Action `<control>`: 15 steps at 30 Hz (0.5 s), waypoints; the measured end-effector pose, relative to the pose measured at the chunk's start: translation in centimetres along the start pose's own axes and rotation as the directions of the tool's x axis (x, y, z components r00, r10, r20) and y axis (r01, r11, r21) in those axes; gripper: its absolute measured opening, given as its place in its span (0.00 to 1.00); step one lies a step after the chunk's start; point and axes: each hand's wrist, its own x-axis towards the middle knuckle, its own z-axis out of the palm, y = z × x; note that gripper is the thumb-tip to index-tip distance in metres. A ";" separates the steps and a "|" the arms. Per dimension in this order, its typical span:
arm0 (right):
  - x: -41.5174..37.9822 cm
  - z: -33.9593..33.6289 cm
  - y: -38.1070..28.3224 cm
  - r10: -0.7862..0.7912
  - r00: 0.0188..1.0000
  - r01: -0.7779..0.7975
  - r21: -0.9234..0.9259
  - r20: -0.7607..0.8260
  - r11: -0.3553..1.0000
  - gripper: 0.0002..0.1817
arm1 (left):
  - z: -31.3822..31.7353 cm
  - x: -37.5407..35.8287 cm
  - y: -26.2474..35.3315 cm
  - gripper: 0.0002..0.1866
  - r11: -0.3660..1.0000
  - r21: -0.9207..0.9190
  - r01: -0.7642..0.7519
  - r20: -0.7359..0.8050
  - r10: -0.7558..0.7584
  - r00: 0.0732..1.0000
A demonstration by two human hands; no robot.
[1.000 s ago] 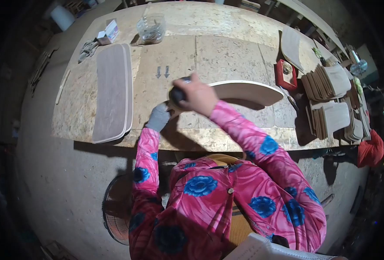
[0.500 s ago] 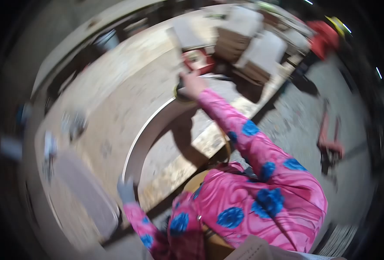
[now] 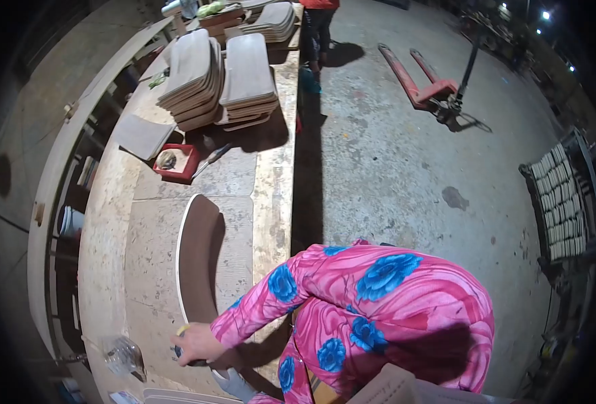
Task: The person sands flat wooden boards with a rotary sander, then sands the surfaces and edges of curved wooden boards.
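Note:
A curved brown panel [image 3: 199, 262] with a pale edge stands on its long side on the wooden workbench [image 3: 271, 202]. Just below its near end is my right hand [image 3: 200, 343], bare, its fingers wrapped round a small dark tool with a yellow edge. Beside it, lower down, my left hand [image 3: 233, 385] wears a grey glove; its fingers point toward the tool, and whether they hold anything cannot be made out. A clear plastic container [image 3: 123, 355] sits to the left of my hands.
Farther up the bench are stacked curved panels [image 3: 249, 71], a single panel [image 3: 143, 137] and a red box [image 3: 177, 161] beside a brush-like tool [image 3: 212, 161]. A red pallet jack [image 3: 429, 91], a loaded rack [image 3: 559, 202] and a person [image 3: 318, 23] are beyond the bench.
The view has turned. My right hand has moved from the panel's far end to below its near end, still with the dark tool. My left hand has come off the panel.

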 end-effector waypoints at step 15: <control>1.3 -17.8 19.6 0.665 0.746 -0.603 -0.452 -0.027 0.658 0.24 | 1.7 1.9 -3.1 0.21 0.987 -0.134 -0.088 -0.189 0.061 0.980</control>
